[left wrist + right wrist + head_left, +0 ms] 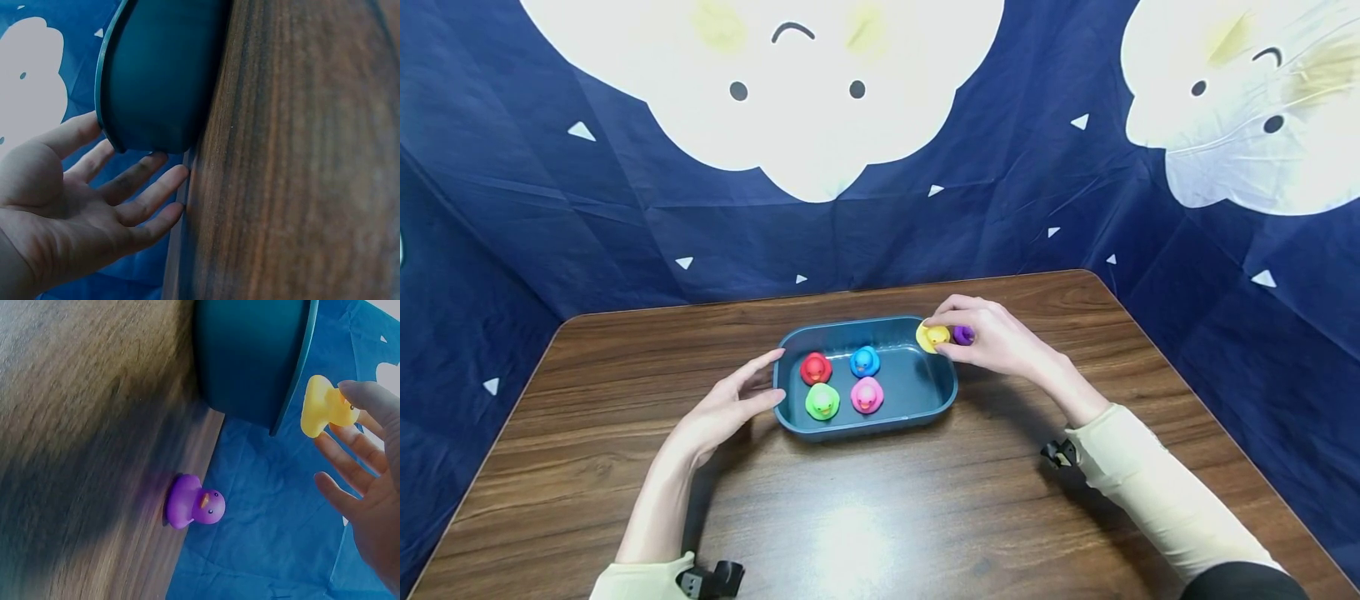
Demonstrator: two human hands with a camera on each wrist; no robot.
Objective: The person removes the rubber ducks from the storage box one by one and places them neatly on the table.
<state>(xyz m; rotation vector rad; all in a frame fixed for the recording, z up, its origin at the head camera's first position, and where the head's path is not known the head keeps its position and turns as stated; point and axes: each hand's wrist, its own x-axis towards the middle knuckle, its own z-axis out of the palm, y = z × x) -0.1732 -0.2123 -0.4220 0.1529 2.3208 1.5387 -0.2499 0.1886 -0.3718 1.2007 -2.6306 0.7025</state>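
While touching the left end of an oblong, round-cornered, dark teal bin point(880, 427) with the left hand point(722, 417), holds a small, yellow, rubber-looking duck point(928, 337) in the grip of the right hand point(992, 333). Pinches it out at the fingertips, thumb by the orange beak and fingers round the other side, with the flat base downward and the head toward the palm. Holds it over the bin's far right corner, above the rim and apart from it. Spreads the left grip wide, thumb and fingertips against the bin's outside.

Partly covers, in the head view, a purple rubber-looking duck point(184, 501), upright on the brown wood-grain desk point(760, 500), off the bin's far right corner and near the desk's far edge. To be seen inside the bin, toward its left end and all upright: along the far side, a red duck point(816, 368), then a blue duck point(865, 362); along the near side, a light green duck point(822, 402), then a pink duck point(867, 396).
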